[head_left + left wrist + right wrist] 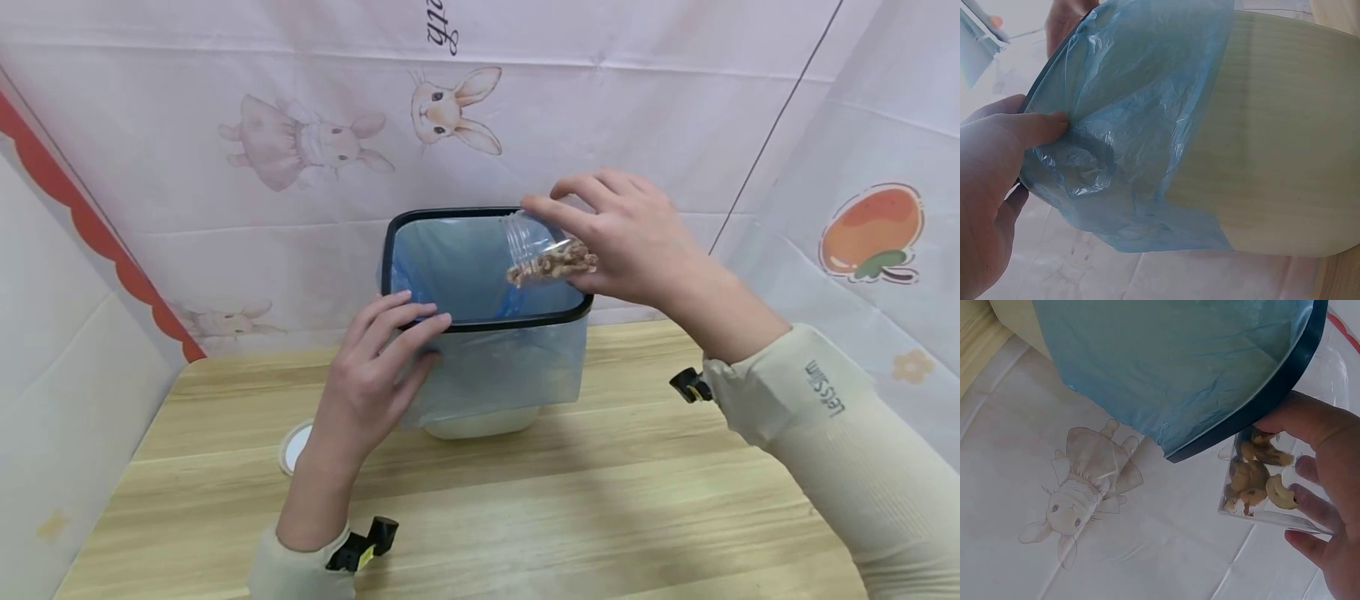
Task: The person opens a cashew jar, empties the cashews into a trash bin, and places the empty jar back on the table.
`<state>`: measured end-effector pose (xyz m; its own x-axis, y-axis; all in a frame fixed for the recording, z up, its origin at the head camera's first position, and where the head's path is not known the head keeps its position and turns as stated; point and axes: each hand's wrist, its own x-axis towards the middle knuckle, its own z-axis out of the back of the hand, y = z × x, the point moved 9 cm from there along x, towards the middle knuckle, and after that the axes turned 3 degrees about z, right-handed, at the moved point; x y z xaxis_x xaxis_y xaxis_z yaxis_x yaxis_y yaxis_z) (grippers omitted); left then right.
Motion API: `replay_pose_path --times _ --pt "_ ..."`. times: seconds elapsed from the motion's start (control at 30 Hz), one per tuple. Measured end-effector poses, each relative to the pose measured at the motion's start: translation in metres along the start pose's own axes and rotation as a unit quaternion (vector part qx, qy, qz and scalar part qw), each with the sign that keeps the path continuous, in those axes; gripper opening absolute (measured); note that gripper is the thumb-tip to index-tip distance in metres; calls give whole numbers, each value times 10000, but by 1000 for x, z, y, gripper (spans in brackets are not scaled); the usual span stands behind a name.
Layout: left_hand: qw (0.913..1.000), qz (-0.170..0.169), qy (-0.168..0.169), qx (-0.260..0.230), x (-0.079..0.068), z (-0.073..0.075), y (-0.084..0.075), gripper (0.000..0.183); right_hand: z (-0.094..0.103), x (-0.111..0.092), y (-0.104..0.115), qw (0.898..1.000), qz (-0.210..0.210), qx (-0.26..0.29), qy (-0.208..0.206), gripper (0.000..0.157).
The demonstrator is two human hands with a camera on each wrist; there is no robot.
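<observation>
A pale trash bin (480, 425) with a black rim stands on the table, lined with a translucent blue plastic bag (510, 358) folded down outside. My left hand (375, 367) grips the rim at its near left; in the left wrist view the thumb (1047, 128) presses the bag's outside. Over the bin's right side, my right hand (630, 233) holds a clear plastic jar (536, 237) on its side, mouth pointing left. Brown and beige nut-like pieces (558, 262) lie along the jar's lower wall. In the right wrist view, these pieces (1250, 478) show through the clear plastic.
A white round lid (296, 446) lies on the wooden table (637, 500), partly behind the left wrist. Behind the bin rises a pale curtain (300, 267) printed with rabbits; another printed panel (862, 317) stands at right.
</observation>
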<state>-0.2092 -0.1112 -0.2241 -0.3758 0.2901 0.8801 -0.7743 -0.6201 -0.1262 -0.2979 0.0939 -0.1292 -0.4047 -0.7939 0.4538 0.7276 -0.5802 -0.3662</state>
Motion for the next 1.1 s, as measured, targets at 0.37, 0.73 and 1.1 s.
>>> replay_pose_path --times 0.37,0.73,1.1 --pt "10000 -54 -14 -38 -1 0 1 52 0 1 3 9997 167 -108 -172 89" --pt "10000 -71 -37 -59 -1 1 0 52 1 4 5 9996 188 -209 -65 91" --pt "10000 -39 -19 -38 -1 1 0 53 1 6 9 9991 293 -292 -65 88"
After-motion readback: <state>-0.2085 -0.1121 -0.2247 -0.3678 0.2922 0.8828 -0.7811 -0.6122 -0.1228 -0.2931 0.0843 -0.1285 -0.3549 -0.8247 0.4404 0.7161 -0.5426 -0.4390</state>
